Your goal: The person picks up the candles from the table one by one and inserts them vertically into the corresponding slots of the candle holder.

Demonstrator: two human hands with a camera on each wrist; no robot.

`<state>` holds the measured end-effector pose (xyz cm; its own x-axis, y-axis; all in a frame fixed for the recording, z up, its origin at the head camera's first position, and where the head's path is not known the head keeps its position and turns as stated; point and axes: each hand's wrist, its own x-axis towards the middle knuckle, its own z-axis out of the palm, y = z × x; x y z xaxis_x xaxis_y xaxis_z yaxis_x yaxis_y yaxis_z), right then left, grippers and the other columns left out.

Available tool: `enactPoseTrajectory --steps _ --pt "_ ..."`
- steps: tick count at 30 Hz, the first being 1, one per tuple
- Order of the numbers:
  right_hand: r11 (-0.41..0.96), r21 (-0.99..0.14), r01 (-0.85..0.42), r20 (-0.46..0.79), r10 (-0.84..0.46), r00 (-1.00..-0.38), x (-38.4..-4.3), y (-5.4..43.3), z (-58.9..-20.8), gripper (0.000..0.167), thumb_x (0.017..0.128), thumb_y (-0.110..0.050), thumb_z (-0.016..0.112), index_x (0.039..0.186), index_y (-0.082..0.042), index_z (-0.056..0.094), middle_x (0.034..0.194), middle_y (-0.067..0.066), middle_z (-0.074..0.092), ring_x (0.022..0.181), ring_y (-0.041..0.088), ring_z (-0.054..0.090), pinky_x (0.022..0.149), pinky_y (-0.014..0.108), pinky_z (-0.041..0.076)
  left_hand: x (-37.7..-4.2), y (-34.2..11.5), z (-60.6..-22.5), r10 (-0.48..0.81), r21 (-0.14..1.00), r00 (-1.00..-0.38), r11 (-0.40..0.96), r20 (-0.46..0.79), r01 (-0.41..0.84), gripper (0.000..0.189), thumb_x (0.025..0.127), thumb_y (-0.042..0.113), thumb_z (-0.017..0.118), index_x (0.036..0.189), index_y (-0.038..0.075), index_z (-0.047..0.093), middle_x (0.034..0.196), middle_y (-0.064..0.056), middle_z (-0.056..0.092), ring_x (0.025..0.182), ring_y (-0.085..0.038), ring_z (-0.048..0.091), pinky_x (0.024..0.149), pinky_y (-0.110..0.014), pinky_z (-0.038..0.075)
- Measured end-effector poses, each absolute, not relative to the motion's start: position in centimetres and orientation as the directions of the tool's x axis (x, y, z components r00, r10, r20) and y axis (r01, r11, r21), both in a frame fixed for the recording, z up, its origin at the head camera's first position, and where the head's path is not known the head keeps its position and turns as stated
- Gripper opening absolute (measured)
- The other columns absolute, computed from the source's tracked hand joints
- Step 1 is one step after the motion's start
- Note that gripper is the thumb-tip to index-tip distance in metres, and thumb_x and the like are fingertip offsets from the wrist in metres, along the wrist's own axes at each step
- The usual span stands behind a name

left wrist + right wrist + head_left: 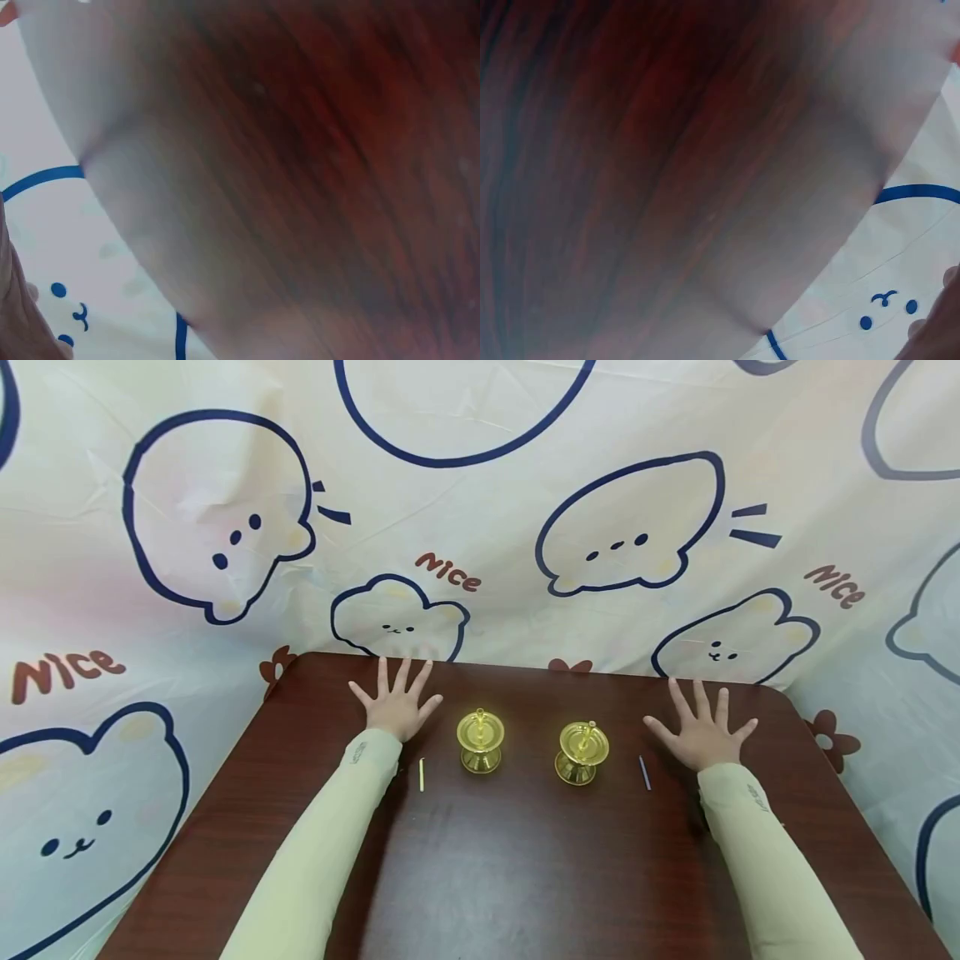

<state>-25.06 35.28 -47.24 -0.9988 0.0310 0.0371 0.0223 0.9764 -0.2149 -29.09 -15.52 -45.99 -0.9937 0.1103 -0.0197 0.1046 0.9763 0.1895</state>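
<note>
Both hands are stretched out over the far part of a dark wooden table point(480, 877), fingers straight and spread, holding nothing. The left hand point(396, 710) is left of two small brass candle holders. Nearest to it lies a short thin yellow stick point(422, 774), like a small candle. The left brass holder point(481, 739) stands upright, with a dished top on a flared foot. A similar right brass holder point(582, 752) stands beside it. A thin blue-purple stick point(644, 772) lies between that holder and the right hand point(703, 737). Each wrist view shows only a sliver of its hand.
A pale cloth backdrop point(510, 518) with cartoon bears hangs behind the table and along both sides. The table's far edge runs just past the fingertips. Light sleeves point(315, 860) cover both forearms, which reach in from the near side.
</note>
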Motion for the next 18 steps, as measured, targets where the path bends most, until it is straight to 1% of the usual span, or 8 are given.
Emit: enactPoseTrajectory --steps 2,4,7,9,14,18 --pt "0.973 -0.229 0.012 0.067 0.028 -0.997 -25.0 35.0 -47.2 0.096 0.09 -0.083 0.035 0.164 -0.033 0.0 0.168 0.02 -0.006 0.147 0.052 -0.023 0.093 0.088 -0.017 -28.8 -15.5 -45.8 0.108 0.198 -0.994 0.975 -0.017 0.103 0.075 0.101 0.069 0.031 0.163 0.04 0.0 0.171 -0.003 -0.006 0.149 -0.039 -0.028 0.101 -0.085 -0.01" --pt "0.971 -0.238 -0.002 0.093 0.021 -0.995 -24.8 34.7 -46.9 0.095 0.09 -0.082 0.037 0.164 -0.033 0.002 0.169 0.02 -0.003 0.148 0.051 -0.022 0.093 0.087 -0.018 -28.7 -15.5 -45.8 0.104 0.213 -0.994 0.972 -0.012 0.1 0.075 0.1 0.071 0.029 0.162 0.041 -0.001 0.171 -0.003 -0.008 0.149 -0.039 -0.029 0.1 -0.085 -0.012" --pt "0.969 -0.246 -0.016 0.109 0.011 -0.994 -24.4 34.0 -46.5 0.093 0.091 -0.08 0.039 0.164 -0.034 0.002 0.169 0.02 -0.002 0.148 0.05 -0.022 0.093 0.086 -0.02 -28.4 -15.5 -45.8 0.101 0.247 -0.995 0.964 0.006 0.099 0.076 0.099 0.073 0.027 0.162 0.043 -0.003 0.171 -0.003 -0.009 0.149 -0.038 -0.029 0.099 -0.085 -0.013" --pt "0.969 -0.247 -0.02 0.117 0.009 -0.993 -24.1 33.6 -46.2 0.092 0.092 -0.078 0.039 0.164 -0.034 0.003 0.169 0.019 -0.002 0.148 0.05 -0.022 0.093 0.086 -0.02 -28.2 -15.4 -45.8 0.101 0.259 -0.995 0.96 0.027 0.105 0.076 0.099 0.074 0.027 0.161 0.044 -0.004 0.171 -0.003 -0.008 0.149 -0.038 -0.028 0.1 -0.086 -0.011" --pt "0.964 -0.264 -0.028 0.141 0.01 -0.99 -23.2 32.7 -45.6 0.088 0.095 -0.075 0.037 0.164 -0.032 0.005 0.169 0.02 -0.001 0.148 0.049 -0.022 0.094 0.087 -0.018 -27.6 -15.4 -45.2 0.109 0.253 -0.989 0.958 0.101 0.132 0.076 0.099 0.072 0.03 0.162 0.042 0.001 0.171 -0.004 -0.003 0.151 -0.04 -0.023 0.101 -0.086 -0.007" --pt "0.959 -0.28 -0.043 0.173 0.007 -0.985 -22.6 32.0 -45.2 0.085 0.097 -0.073 0.036 0.164 -0.029 0.008 0.168 0.021 0.0 0.149 0.05 -0.018 0.096 0.087 -0.016 -27.1 -15.3 -44.5 0.11 0.265 -0.985 0.954 0.135 0.143 0.075 0.1 0.07 0.034 0.163 0.039 0.006 0.171 -0.004 -0.002 0.152 -0.04 -0.021 0.101 -0.086 -0.009"
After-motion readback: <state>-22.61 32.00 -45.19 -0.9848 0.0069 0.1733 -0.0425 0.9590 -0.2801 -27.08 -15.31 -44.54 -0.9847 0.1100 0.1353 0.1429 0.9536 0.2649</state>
